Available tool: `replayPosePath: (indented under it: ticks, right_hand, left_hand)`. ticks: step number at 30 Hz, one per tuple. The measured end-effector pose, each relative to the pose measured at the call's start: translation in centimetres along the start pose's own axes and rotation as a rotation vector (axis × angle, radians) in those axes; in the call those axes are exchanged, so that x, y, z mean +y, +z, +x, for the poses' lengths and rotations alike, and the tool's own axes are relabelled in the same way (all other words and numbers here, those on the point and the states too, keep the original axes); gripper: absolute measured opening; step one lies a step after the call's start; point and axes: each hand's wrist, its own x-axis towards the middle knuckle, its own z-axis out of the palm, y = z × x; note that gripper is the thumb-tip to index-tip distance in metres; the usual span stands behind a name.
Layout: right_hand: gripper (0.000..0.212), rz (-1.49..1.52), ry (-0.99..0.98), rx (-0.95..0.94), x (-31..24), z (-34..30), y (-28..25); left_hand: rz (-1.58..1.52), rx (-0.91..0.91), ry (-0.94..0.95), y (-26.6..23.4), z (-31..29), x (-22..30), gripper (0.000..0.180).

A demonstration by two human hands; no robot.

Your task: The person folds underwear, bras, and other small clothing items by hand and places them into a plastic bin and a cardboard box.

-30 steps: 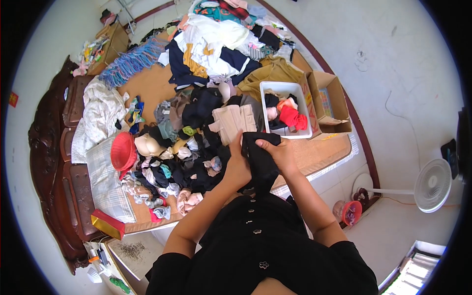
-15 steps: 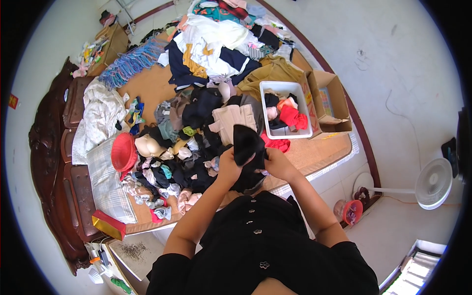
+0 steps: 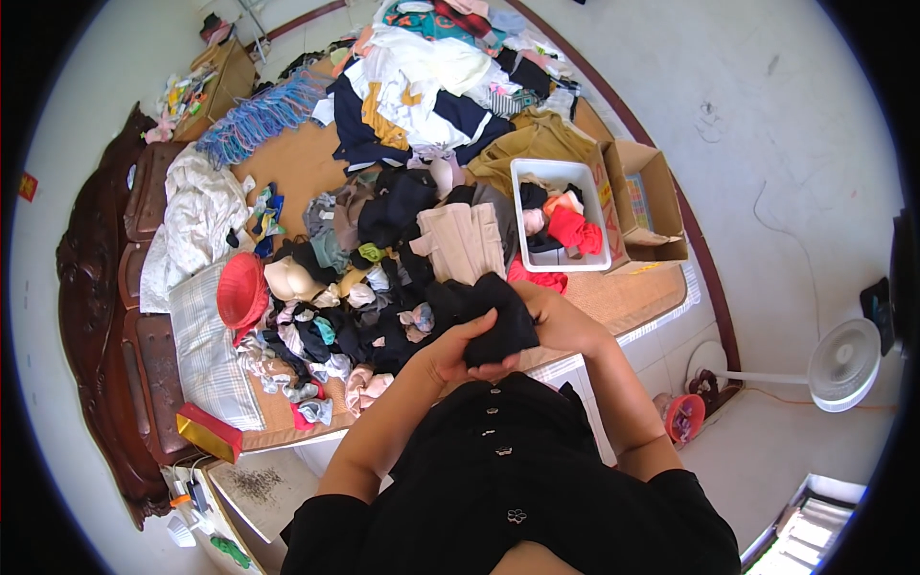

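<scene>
Left hand (image 3: 454, 353) and right hand (image 3: 561, 321) grip a folded black garment (image 3: 502, 316). Clothes (image 3: 426, 67) lie heaped across a tan mat (image 3: 297, 163), between a wooden headboard (image 3: 91, 307) and a pedestal fan (image 3: 843, 364).

- Black cloth (image 3: 500, 321), centre of frame: hung lengthwise between the hands one second ago, raised as a dark flap half a second ago; now gathered into a compact bundle.
- Left hand (image 3: 458, 353): lower than in both earlier views; thumb now across the bundle's face, fingertips showing beneath its lower edge.
- Right hand (image 3: 558, 318): farther right, now against the bundle's right side, fingers partly hidden.
- Beige garment (image 3: 463, 240), above the hands: lower end now uncovered.
- Red cloth (image 3: 542, 279), right of centre: concealed one second ago, now visible.
</scene>
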Motion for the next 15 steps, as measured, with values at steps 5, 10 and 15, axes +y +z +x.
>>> replayPosePath:
  ticks: [5, 10, 15]
  right_hand:
    - [0.003, 0.272, 0.281, 0.665, 3.2, -0.5, 0.6]
    - [0.021, 0.4, 0.411, 0.586, 2.1, -1.0, 2.6]
    - [0.018, 0.467, 0.374, 0.614, 2.1, -0.1, 4.0]
  left_hand:
    - [0.782, 0.777, 0.535, -0.6, 1.8, 0.5, 0.052]
    - [1.546, 1.112, 1.008, 1.2, 2.3, 0.8, 0.042]
    - [1.668, 1.249, 0.809, 1.5, 3.1, 0.0, 0.051]
